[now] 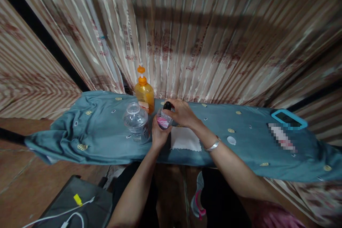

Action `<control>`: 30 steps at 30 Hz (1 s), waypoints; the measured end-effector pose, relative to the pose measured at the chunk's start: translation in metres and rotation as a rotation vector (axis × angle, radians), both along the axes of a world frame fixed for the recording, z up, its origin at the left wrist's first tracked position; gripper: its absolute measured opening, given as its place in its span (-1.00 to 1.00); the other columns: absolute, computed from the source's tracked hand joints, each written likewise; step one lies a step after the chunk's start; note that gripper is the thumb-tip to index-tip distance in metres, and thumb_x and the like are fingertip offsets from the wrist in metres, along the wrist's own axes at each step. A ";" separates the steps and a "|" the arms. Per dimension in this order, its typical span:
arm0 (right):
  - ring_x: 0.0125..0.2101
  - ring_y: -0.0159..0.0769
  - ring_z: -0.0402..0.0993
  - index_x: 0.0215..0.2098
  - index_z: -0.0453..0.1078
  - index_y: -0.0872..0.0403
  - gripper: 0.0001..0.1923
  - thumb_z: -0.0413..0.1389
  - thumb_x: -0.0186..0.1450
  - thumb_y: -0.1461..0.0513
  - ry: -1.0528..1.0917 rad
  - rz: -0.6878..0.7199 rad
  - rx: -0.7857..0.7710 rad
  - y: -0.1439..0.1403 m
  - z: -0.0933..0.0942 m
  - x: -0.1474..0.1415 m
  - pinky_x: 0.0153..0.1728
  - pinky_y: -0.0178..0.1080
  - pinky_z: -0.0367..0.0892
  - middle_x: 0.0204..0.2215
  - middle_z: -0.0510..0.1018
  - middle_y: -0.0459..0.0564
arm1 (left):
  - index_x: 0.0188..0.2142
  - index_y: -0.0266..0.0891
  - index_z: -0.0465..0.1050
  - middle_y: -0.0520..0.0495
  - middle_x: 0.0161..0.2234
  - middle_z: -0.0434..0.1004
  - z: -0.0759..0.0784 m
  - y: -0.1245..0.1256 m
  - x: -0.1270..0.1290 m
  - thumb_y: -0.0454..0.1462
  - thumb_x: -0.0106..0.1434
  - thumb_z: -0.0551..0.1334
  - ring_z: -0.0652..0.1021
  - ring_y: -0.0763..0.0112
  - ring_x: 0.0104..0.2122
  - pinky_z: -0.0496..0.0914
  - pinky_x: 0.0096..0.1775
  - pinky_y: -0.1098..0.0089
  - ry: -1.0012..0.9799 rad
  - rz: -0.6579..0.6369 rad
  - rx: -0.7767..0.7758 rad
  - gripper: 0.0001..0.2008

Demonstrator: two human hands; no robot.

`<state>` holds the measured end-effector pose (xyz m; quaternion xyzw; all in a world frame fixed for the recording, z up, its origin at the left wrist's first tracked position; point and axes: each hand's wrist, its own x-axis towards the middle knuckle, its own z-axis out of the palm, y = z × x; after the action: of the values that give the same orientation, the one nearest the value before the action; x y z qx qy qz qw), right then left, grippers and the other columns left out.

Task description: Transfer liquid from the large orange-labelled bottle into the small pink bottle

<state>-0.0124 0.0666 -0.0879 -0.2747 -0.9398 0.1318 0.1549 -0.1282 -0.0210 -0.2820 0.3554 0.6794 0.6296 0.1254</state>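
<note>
At the middle of the cloth-covered bench, my left hand (159,136) is wrapped round a small clear bottle (164,121) with a pink label. The fingers of my right hand (183,112) are closed on the bottle's black cap (167,105). Whether the cap is loose or seated I cannot tell. Just left of my hands stands a large clear plastic jar (136,124). Behind it is an orange pump bottle (144,94). A white cloth (185,139) lies flat below my right wrist.
A white round lid (231,140) lies on the teal cloth (213,149) to the right. Farther right are a blue-framed tablet-like device (290,119) and a blurred-out item (281,137). A striped curtain (171,35) hangs behind. A dark case (77,203) with white cables sits lower left.
</note>
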 end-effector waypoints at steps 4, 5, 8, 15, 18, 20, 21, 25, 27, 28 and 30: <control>0.30 0.15 0.79 0.43 0.62 0.02 -0.51 0.50 0.63 0.10 -0.052 0.003 0.032 -0.001 0.014 0.016 0.33 0.28 0.70 0.38 0.77 0.15 | 0.40 -0.08 0.48 -0.27 0.32 0.72 0.001 0.002 0.004 -0.29 0.11 0.66 0.71 -0.24 0.38 0.59 0.48 -0.27 0.033 -0.018 -0.014 -0.13; 0.27 0.14 0.80 0.39 0.64 0.04 -0.55 0.48 0.65 0.05 -0.071 -0.033 0.052 -0.002 0.017 0.019 0.32 0.28 0.70 0.32 0.80 0.15 | 0.40 -0.08 0.48 -0.28 0.33 0.72 0.001 0.002 0.005 -0.29 0.11 0.66 0.71 -0.24 0.38 0.59 0.48 -0.26 0.050 -0.026 -0.013 -0.12; 0.10 0.06 0.87 0.18 0.71 0.07 -0.71 0.38 0.72 0.03 -0.152 -0.100 0.097 -0.007 0.026 0.026 0.23 0.25 0.74 0.08 0.87 0.08 | 0.40 -0.12 0.49 -0.30 0.35 0.72 0.000 0.002 0.005 -0.29 0.09 0.66 0.71 -0.24 0.38 0.59 0.49 -0.23 0.108 -0.047 -0.011 -0.11; 0.32 0.15 0.78 0.41 0.63 0.02 -0.58 0.47 0.65 0.17 -0.242 0.024 0.138 -0.008 0.038 0.040 0.32 0.28 0.71 0.42 0.75 0.16 | 0.42 -0.12 0.49 -0.32 0.38 0.69 0.003 0.003 0.008 -0.30 0.11 0.66 0.68 -0.25 0.41 0.56 0.51 -0.21 0.168 -0.070 -0.021 -0.11; 0.04 0.01 0.88 0.22 0.70 0.06 -0.74 0.39 0.72 0.07 -0.293 -0.053 0.163 -0.009 0.039 0.046 0.14 0.16 0.79 0.12 0.86 0.08 | 0.41 -0.12 0.49 -0.32 0.39 0.69 0.008 0.003 0.012 -0.30 0.11 0.65 0.68 -0.26 0.41 0.56 0.52 -0.22 0.165 -0.103 -0.038 -0.11; -0.05 -0.05 0.87 0.12 0.71 0.05 -0.81 0.39 0.72 0.10 -0.323 -0.046 0.171 -0.012 0.043 0.052 0.08 0.11 0.78 0.00 0.86 0.01 | 0.41 -0.13 0.50 -0.31 0.38 0.70 0.012 0.004 0.014 -0.30 0.10 0.65 0.68 -0.27 0.41 0.55 0.52 -0.24 0.166 -0.128 -0.048 -0.11; -0.04 -0.05 0.86 0.12 0.70 0.06 -0.85 0.39 0.71 0.14 -0.330 -0.018 0.173 -0.013 0.046 0.055 0.10 0.11 0.77 0.00 0.85 0.00 | 0.40 -0.13 0.50 -0.32 0.37 0.70 0.015 0.004 0.015 -0.29 0.10 0.65 0.68 -0.27 0.40 0.55 0.52 -0.24 0.169 -0.141 -0.053 -0.12; 0.12 0.05 0.80 0.17 0.71 0.15 -0.76 0.28 0.63 0.45 -0.342 0.127 0.162 -0.023 0.061 0.074 0.21 0.03 0.63 0.11 0.87 0.19 | 0.39 -0.18 0.50 -0.35 0.36 0.71 0.023 0.004 0.015 -0.28 0.09 0.64 0.70 -0.28 0.39 0.57 0.50 -0.21 0.206 -0.216 -0.076 -0.13; 0.17 0.07 0.75 0.20 0.70 0.18 -0.65 0.20 0.60 0.53 -0.354 0.162 0.157 -0.027 0.065 0.085 0.21 -0.03 0.57 0.17 0.87 0.28 | 0.38 -0.16 0.51 -0.32 0.34 0.73 0.027 0.004 0.017 -0.28 0.08 0.63 0.71 -0.27 0.37 0.59 0.48 -0.19 0.233 -0.252 -0.085 -0.14; 0.18 0.08 0.74 0.21 0.70 0.18 -0.62 0.17 0.59 0.55 -0.360 0.168 0.156 -0.030 0.065 0.090 0.20 -0.05 0.55 0.18 0.87 0.29 | 0.37 -0.15 0.52 -0.30 0.33 0.74 0.028 0.004 0.017 -0.28 0.07 0.63 0.72 -0.27 0.36 0.60 0.47 -0.18 0.248 -0.268 -0.088 -0.14; 0.22 0.08 0.72 0.23 0.69 0.16 -0.59 0.15 0.60 0.56 -0.370 0.158 0.160 -0.034 0.062 0.100 0.19 -0.06 0.55 0.19 0.86 0.28 | 0.36 -0.15 0.52 -0.30 0.31 0.75 0.030 0.003 0.020 -0.27 0.07 0.62 0.73 -0.28 0.34 0.60 0.46 -0.19 0.279 -0.296 -0.096 -0.15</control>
<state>0.0875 0.0325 -0.0258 -0.2065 -0.9783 0.0158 -0.0097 -0.1084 -0.0184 -0.2522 0.5285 0.6599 0.5159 0.1382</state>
